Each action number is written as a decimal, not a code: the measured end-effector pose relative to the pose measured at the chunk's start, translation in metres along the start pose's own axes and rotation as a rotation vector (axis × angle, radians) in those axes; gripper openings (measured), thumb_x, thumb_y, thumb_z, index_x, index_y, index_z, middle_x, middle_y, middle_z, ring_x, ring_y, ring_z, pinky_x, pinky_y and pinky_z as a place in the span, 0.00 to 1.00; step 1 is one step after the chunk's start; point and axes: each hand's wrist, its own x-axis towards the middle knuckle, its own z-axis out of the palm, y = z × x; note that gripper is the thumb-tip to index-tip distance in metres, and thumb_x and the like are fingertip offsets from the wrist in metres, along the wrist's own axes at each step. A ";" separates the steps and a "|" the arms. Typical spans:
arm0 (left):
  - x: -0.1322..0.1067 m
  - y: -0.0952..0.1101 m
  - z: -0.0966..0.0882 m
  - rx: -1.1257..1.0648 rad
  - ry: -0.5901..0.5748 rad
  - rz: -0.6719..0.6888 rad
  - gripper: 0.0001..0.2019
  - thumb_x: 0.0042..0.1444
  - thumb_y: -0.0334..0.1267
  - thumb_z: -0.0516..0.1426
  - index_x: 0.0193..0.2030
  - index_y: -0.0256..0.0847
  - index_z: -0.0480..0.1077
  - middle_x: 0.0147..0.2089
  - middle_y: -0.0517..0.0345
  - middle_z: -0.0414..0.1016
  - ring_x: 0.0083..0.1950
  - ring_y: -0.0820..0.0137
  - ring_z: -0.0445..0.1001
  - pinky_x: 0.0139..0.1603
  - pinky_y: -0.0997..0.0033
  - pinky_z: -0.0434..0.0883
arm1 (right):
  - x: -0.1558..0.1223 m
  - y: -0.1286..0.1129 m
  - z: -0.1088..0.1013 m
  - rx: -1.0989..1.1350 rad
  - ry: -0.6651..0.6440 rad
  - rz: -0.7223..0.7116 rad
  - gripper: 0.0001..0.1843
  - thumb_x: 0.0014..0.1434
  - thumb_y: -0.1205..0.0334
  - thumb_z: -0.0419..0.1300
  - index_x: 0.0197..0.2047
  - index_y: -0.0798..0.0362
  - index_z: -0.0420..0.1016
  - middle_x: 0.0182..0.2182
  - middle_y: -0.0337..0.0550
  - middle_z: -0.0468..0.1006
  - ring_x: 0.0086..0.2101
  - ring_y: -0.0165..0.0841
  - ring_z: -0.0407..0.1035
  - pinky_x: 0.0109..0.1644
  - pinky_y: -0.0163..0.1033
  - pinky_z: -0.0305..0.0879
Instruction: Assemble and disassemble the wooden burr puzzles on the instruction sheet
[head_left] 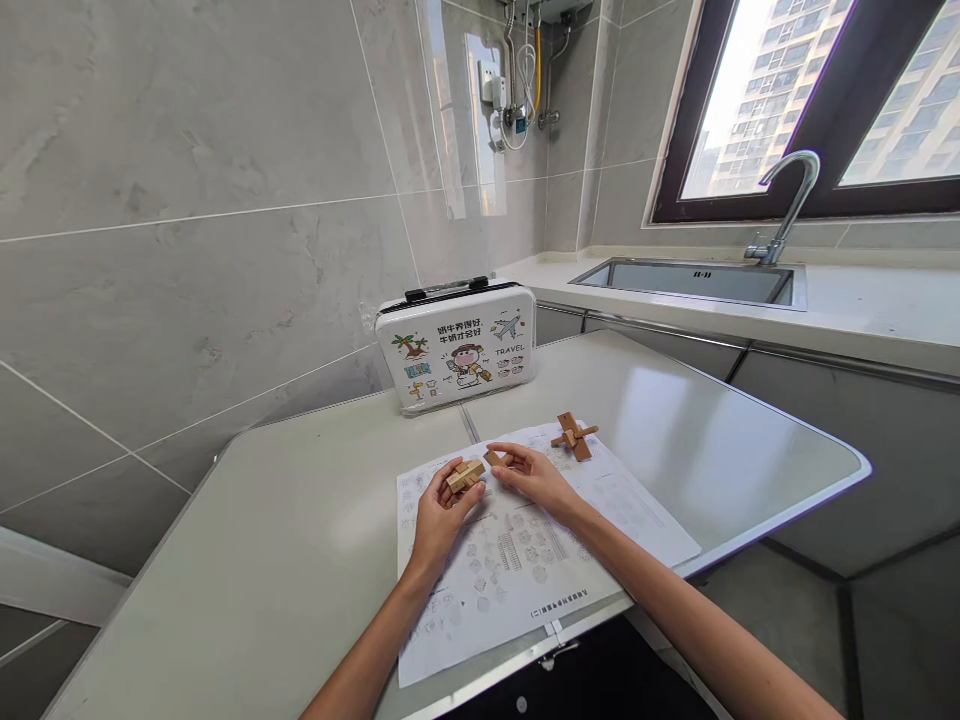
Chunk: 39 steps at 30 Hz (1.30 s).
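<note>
My left hand (442,508) is closed around a cluster of light wooden puzzle pieces (466,476) fitted against each other. Just to the right, my right hand (534,478) pinches a small brown wooden piece (493,457) between thumb and fingers, a little apart from the cluster. Both hands are above a printed instruction sheet (525,570) with many small diagrams. On the sheet's far right part sits a darker brown wooden puzzle (576,437) with crossing bars, untouched by either hand.
A white cartoon-printed case (457,350) stands upright at the back of the folding table (300,540), near the tiled wall. Beyond the table's right side are a counter (862,300), a sink (690,283) and a faucet (787,205). The table's metal front edge is close to my body.
</note>
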 end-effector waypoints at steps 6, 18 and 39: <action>-0.001 -0.001 0.000 0.074 -0.006 0.042 0.30 0.49 0.44 0.72 0.60 0.45 0.72 0.61 0.46 0.77 0.62 0.55 0.76 0.67 0.50 0.68 | -0.002 -0.006 0.004 0.022 0.034 -0.020 0.24 0.56 0.42 0.69 0.47 0.52 0.78 0.43 0.47 0.82 0.44 0.39 0.75 0.52 0.46 0.70; -0.004 0.003 0.004 0.233 -0.004 0.141 0.31 0.49 0.43 0.72 0.60 0.45 0.72 0.62 0.47 0.76 0.60 0.55 0.76 0.64 0.56 0.70 | -0.004 -0.002 0.008 -0.212 0.000 -0.141 0.21 0.62 0.43 0.64 0.48 0.52 0.74 0.33 0.40 0.77 0.34 0.34 0.72 0.41 0.40 0.68; -0.008 0.005 0.004 0.177 -0.185 0.107 0.34 0.48 0.39 0.72 0.63 0.46 0.72 0.63 0.49 0.76 0.63 0.55 0.75 0.69 0.52 0.68 | -0.008 -0.010 0.001 -0.360 -0.031 -0.239 0.19 0.63 0.44 0.66 0.52 0.42 0.83 0.38 0.43 0.72 0.41 0.39 0.65 0.47 0.44 0.65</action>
